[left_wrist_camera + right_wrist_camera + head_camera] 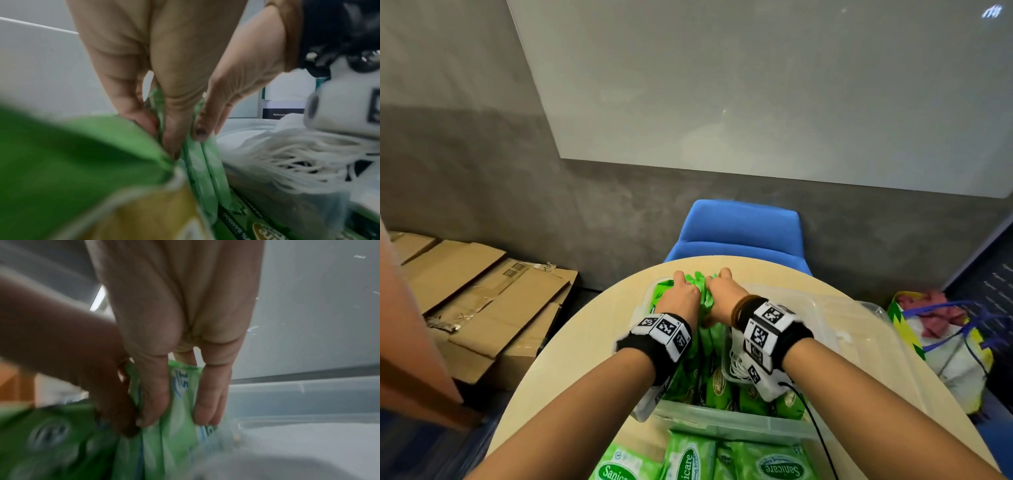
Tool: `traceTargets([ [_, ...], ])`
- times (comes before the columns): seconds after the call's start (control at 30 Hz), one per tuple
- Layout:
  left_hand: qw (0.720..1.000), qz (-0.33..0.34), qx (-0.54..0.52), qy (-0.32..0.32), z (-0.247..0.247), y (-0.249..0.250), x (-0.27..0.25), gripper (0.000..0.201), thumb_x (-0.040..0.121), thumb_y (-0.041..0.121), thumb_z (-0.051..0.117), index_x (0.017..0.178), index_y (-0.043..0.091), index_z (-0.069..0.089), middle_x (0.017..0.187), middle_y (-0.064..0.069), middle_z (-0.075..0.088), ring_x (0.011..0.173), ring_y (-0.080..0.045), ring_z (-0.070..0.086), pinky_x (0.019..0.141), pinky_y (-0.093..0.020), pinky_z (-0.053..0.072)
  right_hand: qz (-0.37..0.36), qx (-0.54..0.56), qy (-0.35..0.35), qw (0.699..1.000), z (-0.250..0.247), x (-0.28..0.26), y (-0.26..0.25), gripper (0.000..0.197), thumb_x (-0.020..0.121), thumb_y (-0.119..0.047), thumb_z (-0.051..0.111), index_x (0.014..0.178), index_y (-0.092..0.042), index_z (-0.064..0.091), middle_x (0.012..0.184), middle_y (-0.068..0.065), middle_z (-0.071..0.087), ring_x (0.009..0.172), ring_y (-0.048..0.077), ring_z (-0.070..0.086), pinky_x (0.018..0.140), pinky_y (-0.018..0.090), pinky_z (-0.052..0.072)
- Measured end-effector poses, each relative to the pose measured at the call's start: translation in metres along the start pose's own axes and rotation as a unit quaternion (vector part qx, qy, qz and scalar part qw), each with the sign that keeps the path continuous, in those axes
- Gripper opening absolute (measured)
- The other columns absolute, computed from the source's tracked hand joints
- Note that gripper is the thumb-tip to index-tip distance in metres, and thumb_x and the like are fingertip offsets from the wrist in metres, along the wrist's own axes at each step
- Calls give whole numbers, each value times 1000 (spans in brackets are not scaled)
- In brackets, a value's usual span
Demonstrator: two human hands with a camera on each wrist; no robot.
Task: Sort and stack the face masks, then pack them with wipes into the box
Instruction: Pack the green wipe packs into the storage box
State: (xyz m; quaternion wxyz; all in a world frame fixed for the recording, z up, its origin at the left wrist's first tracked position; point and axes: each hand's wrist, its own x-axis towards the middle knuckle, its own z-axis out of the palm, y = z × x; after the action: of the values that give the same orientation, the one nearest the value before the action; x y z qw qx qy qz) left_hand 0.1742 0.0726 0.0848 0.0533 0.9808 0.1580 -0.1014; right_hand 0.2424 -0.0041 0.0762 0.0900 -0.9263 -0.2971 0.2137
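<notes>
A clear plastic box [722, 419] stands on the round beige table [571, 342], holding several green wipes packs [719, 387] set on edge. White face masks [734, 361] with ear loops lie in its right side, also in the left wrist view [287, 154]. At the box's far end my left hand [683, 286] [164, 138] and right hand [717, 286] [179, 418] both pinch upright green packs [201, 170] [174, 402], side by side and touching. More wipes packs [688, 459] lie flat on the table in front of the box.
A clear lid [859, 329] lies to the right of the box. A blue chair [739, 233] stands behind the table. Flattened cardboard boxes [482, 301] lie on the floor at left, and a full bag [945, 335] sits at right.
</notes>
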Motion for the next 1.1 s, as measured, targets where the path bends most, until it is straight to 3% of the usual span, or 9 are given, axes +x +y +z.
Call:
traceTargets([
  [0.1, 999, 11, 7, -35, -3, -1, -2, 42, 94, 8, 52, 132, -5, 41, 139, -20, 36, 125, -33, 46, 97, -36, 43, 2, 2, 15, 1000, 13, -3, 2, 92, 72, -12, 79, 144, -8, 23, 145, 15, 14, 114, 38, 54, 96, 39, 46],
  [0.17, 999, 17, 9, -26, -5, -1, -1, 46, 92, 17, 58, 133, 0, 45, 137, -17, 47, 129, -30, 43, 101, -35, 40, -27, -12, 49, 998, 18, -4, 3, 101, 77, -8, 72, 151, -17, 4, 154, 18, -6, 135, 42, 29, 105, 45, 37],
  [0.23, 1000, 15, 20, -16, -5, 0, -2, 53, 90, 18, 58, 138, 0, 43, 138, -18, 52, 126, -31, 48, 102, -35, 40, -83, -48, 57, 994, 28, 6, 2, 99, 83, -14, 64, 151, -22, -7, 155, 15, -20, 143, 42, -2, 114, 50, 23],
  [0.33, 995, -14, 49, -89, 4, -1, -4, 65, 92, 21, 56, 147, 0, 29, 152, -21, 33, 140, -36, 30, 115, -43, 28, -104, -101, 22, 989, 45, 24, 1, 82, 89, -20, 47, 152, -13, -5, 157, 17, -13, 143, 41, -15, 116, 51, 14],
  [0.53, 991, -74, 17, -108, 25, -3, -10, 84, 93, 26, 58, 149, -7, 5, 159, -26, 1, 147, -40, 3, 119, -46, 19, -48, -119, 7, 992, 42, 22, -8, 59, 98, -8, 21, 150, -5, -7, 157, 19, -13, 144, 37, -12, 119, 43, 7],
  [0.77, 998, -56, 13, -9, 0, -17, -14, 36, 91, 16, 56, 126, 6, 54, 128, -15, 54, 118, -35, 54, 97, -41, 44, -79, -47, 16, 996, -8, -27, -20, 61, 91, -18, 54, 144, -6, 27, 147, 18, 32, 138, 32, 24, 114, 41, 20],
  [0.87, 993, -91, -20, -77, 14, -21, -2, 69, 68, 44, 84, 126, 13, 61, 120, -12, 62, 111, -35, 59, 98, -43, 47, -99, -14, 57, 993, -32, -66, -15, 51, 89, -26, 59, 137, -12, 46, 139, 16, 44, 131, 31, 38, 107, 38, 32],
  [1.0, 992, -5, -118, -39, -15, -3, -31, 32, 92, 15, 60, 119, -1, 61, 121, -21, 63, 112, -37, 60, 92, -41, 47, -114, 40, 91, 989, -54, -125, 9, 50, 85, -27, 66, 133, -17, 53, 135, 6, 51, 127, 20, 44, 99, 25, 30],
  [1.1, 993, 8, -120, 17, -34, -3, -54, 30, 89, 26, 65, 100, -2, 67, 105, -22, 68, 101, -37, 62, 75, -36, 44, -106, 98, 125, 982, -58, -179, 41, 44, 85, -29, 67, 128, -22, 57, 127, -3, 53, 116, 14, 50, 90, 20, 36],
])
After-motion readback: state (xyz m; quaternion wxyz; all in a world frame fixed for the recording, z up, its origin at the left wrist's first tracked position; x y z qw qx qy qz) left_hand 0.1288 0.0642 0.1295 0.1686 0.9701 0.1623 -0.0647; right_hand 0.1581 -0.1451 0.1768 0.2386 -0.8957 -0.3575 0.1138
